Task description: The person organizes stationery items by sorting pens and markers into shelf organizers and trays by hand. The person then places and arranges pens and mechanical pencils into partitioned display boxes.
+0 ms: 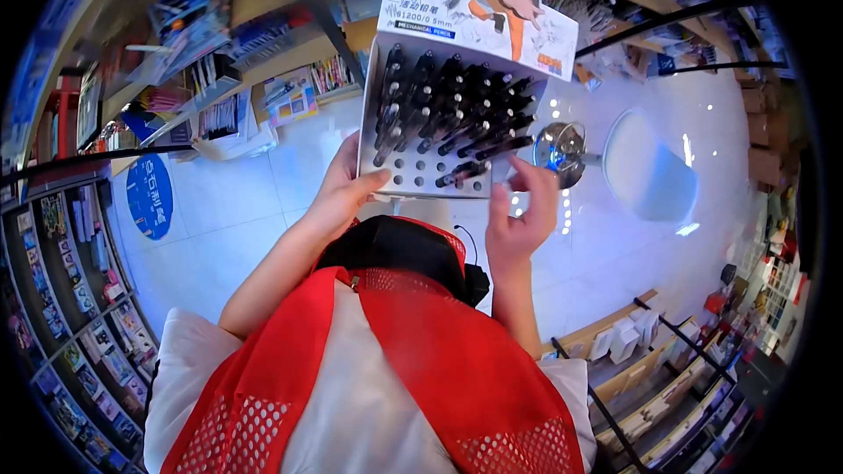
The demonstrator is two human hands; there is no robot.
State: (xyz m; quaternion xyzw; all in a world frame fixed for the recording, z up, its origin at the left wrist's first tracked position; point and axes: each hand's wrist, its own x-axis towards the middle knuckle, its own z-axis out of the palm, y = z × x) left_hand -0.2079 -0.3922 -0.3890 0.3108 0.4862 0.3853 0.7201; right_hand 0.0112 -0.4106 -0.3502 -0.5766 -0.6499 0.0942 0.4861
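A white display box (474,186) with a printed cartoon header card (430,2) holds several dark mechanical pencils (428,92) upright in rows of holes. Some holes at its near edge hold no pencil. My left hand (345,177) grips the box's left near corner, thumb on the rim. At the box's right near corner is my right hand (524,209), its thumb and index finger apart, beside a pencil that leans out toward it. Nothing shows between those fingers.
Shelves packed with stationery (219,70) run across the far side. A round stool with a chrome base (560,154) stands on the tiled floor to the right. Racks (75,298) line the left, and a wooden rack (650,369) stands at the near right.
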